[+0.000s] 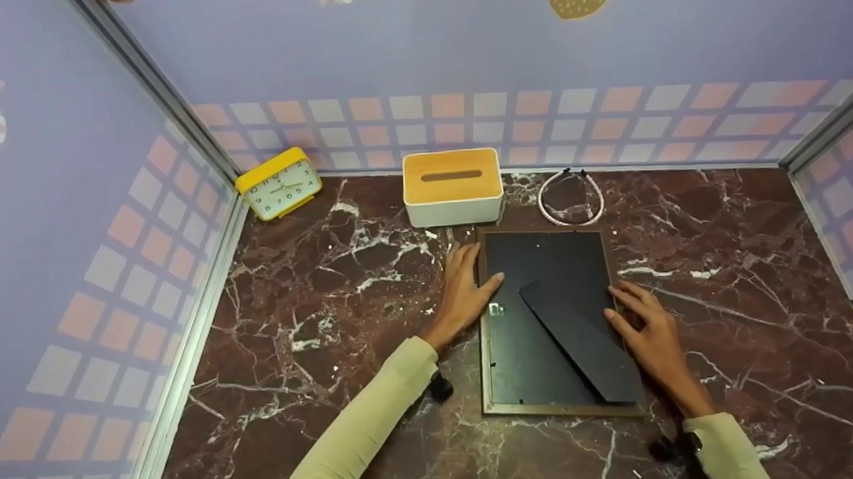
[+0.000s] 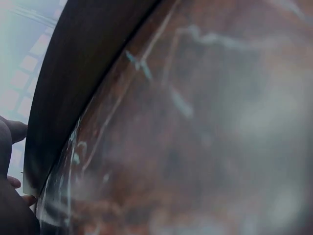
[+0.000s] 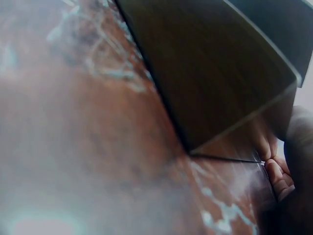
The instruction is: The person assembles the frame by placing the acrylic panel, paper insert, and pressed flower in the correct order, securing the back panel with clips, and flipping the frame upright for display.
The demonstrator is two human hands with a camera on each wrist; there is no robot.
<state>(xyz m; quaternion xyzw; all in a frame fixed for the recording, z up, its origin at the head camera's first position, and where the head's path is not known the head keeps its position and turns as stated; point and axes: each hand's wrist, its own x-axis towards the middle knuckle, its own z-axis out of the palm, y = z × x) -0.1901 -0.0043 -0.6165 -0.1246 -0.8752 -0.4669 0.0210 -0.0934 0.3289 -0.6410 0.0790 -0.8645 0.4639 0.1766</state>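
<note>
A picture frame with a brown wooden rim lies on the marbled table, its black back facing up. The stand leg on that back slants toward the lower right corner. My left hand grips the frame's left edge, thumb over the rim and fingers along the side. On the opposite edge, my right hand holds the rim with thumb and fingers. Close up in the right wrist view, the fingers curl low against the side wall. In the left wrist view, the frame's side is seen beside the fingertips.
Beyond the frame stands a white tissue box with a wooden lid. A pale headband lies to its right. A yellow alarm clock leans in the back left corner. Patterned walls enclose the table at the back and sides.
</note>
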